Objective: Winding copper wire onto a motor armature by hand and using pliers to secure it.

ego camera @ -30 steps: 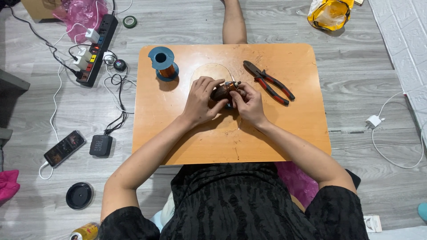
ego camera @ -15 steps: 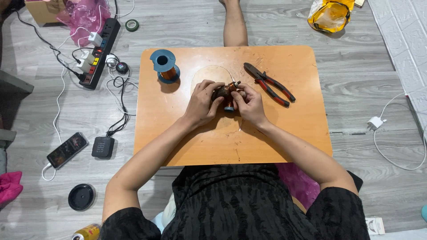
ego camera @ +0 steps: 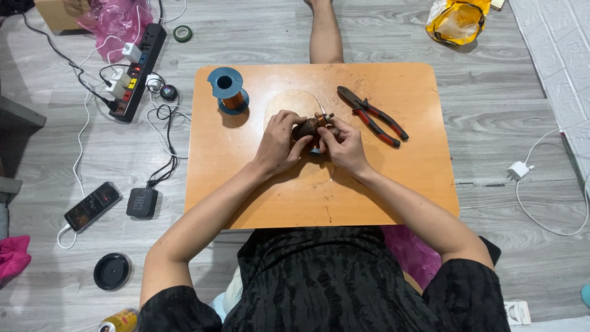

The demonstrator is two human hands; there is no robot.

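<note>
Centre of frame, over the orange surface (ego camera: pixel 381 184): left hand (ego camera: pixel 279 144) and right hand (ego camera: pixel 344 144) are closing their fingers around a small copper-wound coil (ego camera: pixel 312 126). Likely light, rigid, with delicate windings; gripping the core seems safest.

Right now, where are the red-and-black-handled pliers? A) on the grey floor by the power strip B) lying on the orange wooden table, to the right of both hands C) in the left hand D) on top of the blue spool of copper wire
B: the red-and-black-handled pliers lie untouched on the orange wooden table, right of the left hand and right hand, which hold a small brown part.
</note>
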